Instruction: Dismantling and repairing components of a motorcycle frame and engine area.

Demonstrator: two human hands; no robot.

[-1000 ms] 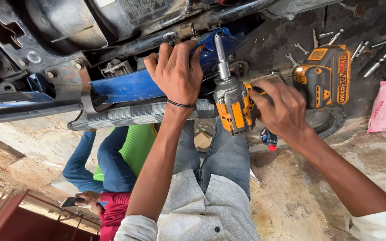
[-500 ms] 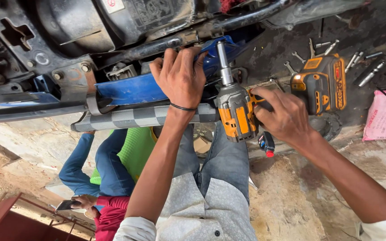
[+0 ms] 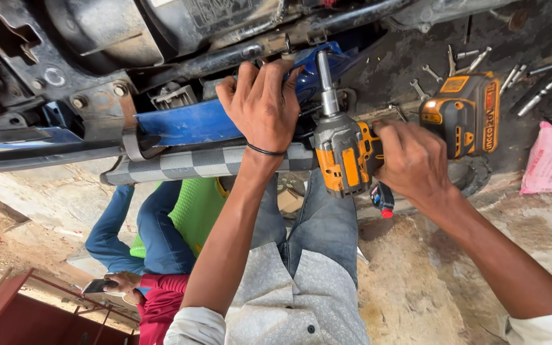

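Vehicle underside: the dark, grimy metal vehicle frame fills the far edge, left to centre.
Blue panel: a glossy blue plastic body panel lies under the frame, above a grey checkered seat edge.
Tool: the orange and grey cordless impact wrench sits centre-right, its steel socket extension pointing far into the frame; its battery base lies right.
Right hand: the right hand is wrapped tight round the wrench grip.
Left hand: the left hand, fingers curled, grips the blue panel just left of the extension.
Room: loose steel spanners crowd the far right; rough stone floor lies near right.
Bystander: a seated person in blue jeans is near left.
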